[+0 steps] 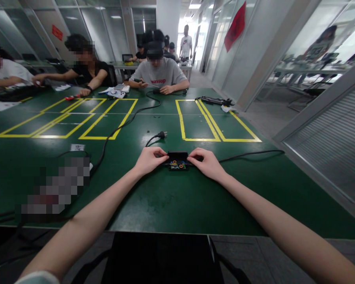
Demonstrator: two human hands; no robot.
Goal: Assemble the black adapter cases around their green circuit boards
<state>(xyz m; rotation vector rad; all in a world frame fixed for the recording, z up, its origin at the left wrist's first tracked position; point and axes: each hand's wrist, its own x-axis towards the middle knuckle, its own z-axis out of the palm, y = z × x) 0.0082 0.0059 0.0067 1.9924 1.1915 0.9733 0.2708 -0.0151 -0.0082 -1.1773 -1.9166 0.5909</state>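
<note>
Between my hands on the green table lies an opened black power adapter (pixel 178 156). Its raised half stands at the back, and a circuit board (pixel 177 165) with ring-shaped and other small parts shows in the lower half. My left hand (pixel 150 159) pinches the case's left edge with thumb and fingers. On the right edge, my right hand (pixel 205 161) holds it in a similar pinch. A power plug (pixel 162 135) lies just beyond my left hand, its cord running back toward that hand. From beside my right hand, a black cord (pixel 251 154) stretches to the right.
Yellow tape outlines (pixel 201 140) mark the green table (pixel 177 205). At left lies a blurred-out object (pixel 57 185), with a long black cable (pixel 106 144) passing beside it. A black folded stand (pixel 214 101) lies far right. Across the table, a person (pixel 159 73) handles tools.
</note>
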